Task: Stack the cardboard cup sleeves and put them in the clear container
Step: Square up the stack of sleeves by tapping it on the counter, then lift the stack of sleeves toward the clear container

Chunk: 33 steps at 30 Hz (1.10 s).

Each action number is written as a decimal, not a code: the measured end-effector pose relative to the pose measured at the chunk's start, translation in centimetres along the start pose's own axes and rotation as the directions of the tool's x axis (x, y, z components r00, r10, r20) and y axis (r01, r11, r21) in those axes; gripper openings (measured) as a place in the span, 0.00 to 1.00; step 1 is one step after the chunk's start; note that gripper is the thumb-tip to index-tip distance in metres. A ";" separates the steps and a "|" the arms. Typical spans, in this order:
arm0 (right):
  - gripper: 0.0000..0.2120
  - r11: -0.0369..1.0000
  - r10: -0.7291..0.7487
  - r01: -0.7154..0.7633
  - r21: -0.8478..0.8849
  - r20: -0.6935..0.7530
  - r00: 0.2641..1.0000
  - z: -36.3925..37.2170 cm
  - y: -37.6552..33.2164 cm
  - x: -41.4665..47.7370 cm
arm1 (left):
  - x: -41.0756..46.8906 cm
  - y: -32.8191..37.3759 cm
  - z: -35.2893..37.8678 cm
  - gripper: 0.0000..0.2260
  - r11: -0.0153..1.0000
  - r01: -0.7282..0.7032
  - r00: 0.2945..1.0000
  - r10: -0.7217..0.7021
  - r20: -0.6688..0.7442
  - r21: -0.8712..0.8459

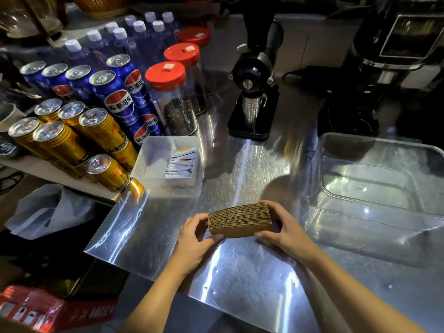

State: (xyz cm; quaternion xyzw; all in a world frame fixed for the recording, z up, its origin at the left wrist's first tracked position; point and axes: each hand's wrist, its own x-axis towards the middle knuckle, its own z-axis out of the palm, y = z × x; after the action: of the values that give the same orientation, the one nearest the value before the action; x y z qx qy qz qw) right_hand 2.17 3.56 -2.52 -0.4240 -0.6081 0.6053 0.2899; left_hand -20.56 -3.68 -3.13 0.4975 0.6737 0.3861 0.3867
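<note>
A neat stack of brown cardboard cup sleeves (239, 220) stands on its long edge on the steel counter (240, 159). My left hand (195, 239) grips its left end and my right hand (280, 228) grips its right end, fingers wrapped over the top and front. The clear container (374, 188) sits to the right of the stack, open at the top, with nothing visible inside.
A white tray of sachets (168, 162) lies behind and left of the stack. Gold cans (72, 138), blue cans (113, 92) and red-lidded jars (173, 97) crowd the left. A black grinder (254, 92) and a dark machine (384, 56) stand at the back.
</note>
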 end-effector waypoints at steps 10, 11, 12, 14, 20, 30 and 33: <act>0.21 0.997 -0.027 0.039 0.069 -0.169 0.985 0.1 0.0 0.3 | 0.2 0.2 0.1 0.17 0.994 -0.003 1.000 0.000 -0.026 -0.111; 0.21 0.995 -0.034 0.050 0.081 -0.190 0.981 0.1 -0.3 0.3 | 0.3 0.4 0.1 0.18 0.990 -0.002 0.999 -0.003 -0.038 -0.138; 0.21 0.993 -0.040 0.062 0.101 -0.211 0.977 -0.1 -0.7 0.4 | 0.4 0.8 0.1 0.18 0.984 0.004 0.999 -0.013 -0.050 -0.177; 0.20 0.981 -0.046 0.089 0.175 -0.236 0.971 -0.6 -2.0 0.3 | 1.0 1.9 0.2 0.22 0.977 -0.017 0.997 0.001 -0.076 -0.211; 0.20 0.939 -0.156 0.259 0.225 -0.394 0.906 -4.7 -7.4 -0.5 | 3.5 9.9 1.3 0.16 0.960 -0.206 0.976 0.188 -0.108 -0.192; 0.14 0.950 -0.049 0.233 0.206 -0.640 0.766 -17.5 -11.0 -3.8 | 7.8 21.5 12.2 0.13 0.894 -0.221 0.967 0.254 0.034 -0.390; 0.13 0.957 0.064 0.138 0.255 -0.650 0.757 -20.8 -9.8 -4.6 | 8.6 22.9 16.3 0.11 0.904 -0.189 0.971 0.230 0.063 -0.384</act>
State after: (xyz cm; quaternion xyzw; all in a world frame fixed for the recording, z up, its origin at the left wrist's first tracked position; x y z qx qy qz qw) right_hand 20.68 10.69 9.88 -0.5490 -0.3829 0.4956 0.5535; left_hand 0.92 11.60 9.81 0.5039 0.5085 0.5197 0.4664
